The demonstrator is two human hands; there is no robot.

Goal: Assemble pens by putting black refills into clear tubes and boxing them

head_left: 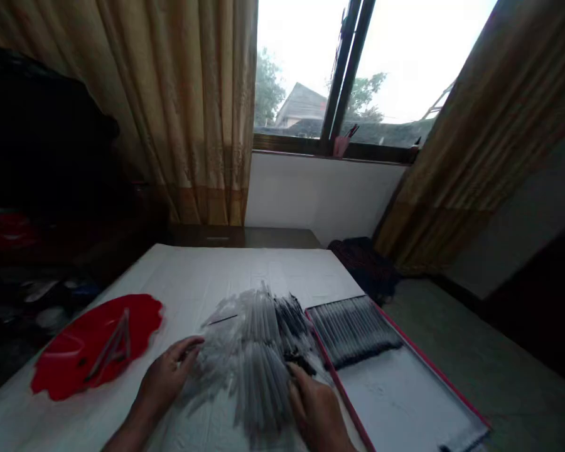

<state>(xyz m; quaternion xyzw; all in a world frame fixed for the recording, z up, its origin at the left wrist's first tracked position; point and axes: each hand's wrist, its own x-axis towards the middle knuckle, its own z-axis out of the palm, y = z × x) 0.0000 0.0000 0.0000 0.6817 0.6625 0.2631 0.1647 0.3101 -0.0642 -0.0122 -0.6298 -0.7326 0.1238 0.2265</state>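
Black-tipped slim grey plastic tubes (258, 370) lie in a loose, crisscrossed heap.

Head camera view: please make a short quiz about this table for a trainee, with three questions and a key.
1. True or false: the red dish lies to the left of the pile of slim tubes.
2. Multiple choice: which hand is nearer to the red dish? A) left hand B) right hand
3. Fill the blank: the neat rows of tubes lie on a white tray with a ____ edge.

Key: 1 true; 2 A; 3 red.
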